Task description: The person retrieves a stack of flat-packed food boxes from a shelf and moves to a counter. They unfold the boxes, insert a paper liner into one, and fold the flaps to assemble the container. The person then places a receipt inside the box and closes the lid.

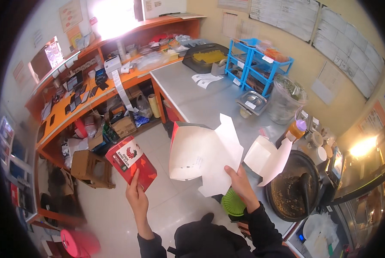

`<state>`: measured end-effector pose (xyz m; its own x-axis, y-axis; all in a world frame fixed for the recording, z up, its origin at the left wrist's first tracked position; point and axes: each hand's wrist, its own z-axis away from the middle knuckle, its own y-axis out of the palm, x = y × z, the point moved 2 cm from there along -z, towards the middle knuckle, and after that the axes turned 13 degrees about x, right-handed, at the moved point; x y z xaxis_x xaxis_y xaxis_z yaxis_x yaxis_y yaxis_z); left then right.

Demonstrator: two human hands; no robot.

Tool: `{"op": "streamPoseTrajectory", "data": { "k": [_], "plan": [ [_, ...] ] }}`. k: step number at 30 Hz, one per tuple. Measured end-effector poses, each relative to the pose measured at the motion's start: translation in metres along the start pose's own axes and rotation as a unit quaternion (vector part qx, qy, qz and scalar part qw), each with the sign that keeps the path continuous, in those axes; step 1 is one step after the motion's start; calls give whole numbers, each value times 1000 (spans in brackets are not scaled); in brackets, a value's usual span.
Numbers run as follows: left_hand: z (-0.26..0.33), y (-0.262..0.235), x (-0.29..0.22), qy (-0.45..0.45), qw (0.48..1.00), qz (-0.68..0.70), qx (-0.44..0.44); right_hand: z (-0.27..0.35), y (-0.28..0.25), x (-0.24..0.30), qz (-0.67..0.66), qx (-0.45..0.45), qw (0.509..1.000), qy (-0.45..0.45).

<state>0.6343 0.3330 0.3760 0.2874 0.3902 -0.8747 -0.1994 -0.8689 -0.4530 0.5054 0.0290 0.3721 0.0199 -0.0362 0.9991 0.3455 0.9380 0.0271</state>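
My left hand [138,201] grips the lower edge of a red food box [145,173] with a pale printed panel, its index finger lying along the side. This box hangs over the floor, left of the steel table. In my right hand [243,184] is an unfolded paper food box [192,152], white inside with a bit of red outside. My thumb lies on one flap, the other flaps stand spread, and nothing sits inside. Just right of it, a smaller white open box [261,155] rests on the steel table [175,88] with its lid folded back.
A large stone mortar [289,189] with brown residue and a dark pestle stands at the right. Behind are blue stacked baskets [250,64], a steel pan [251,103], a clear tub [287,101] and sauce bottles [296,129]. A wooden stool [89,167] and pink bin [80,241] stand left.
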Motion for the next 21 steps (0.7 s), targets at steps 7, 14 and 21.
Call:
{"op": "streamPoseTrajectory", "data": {
  "k": [7,14,21],
  "plan": [
    [-33,17,19,70,982,97,143,-1,12,8,-8,99,995,33],
    [-30,40,0,30,956,217,195,0,8,20,-17,83,996,6],
    [-15,58,-23,71,984,133,97,18,-9,25,3,-19,999,-50]
  ]
}}
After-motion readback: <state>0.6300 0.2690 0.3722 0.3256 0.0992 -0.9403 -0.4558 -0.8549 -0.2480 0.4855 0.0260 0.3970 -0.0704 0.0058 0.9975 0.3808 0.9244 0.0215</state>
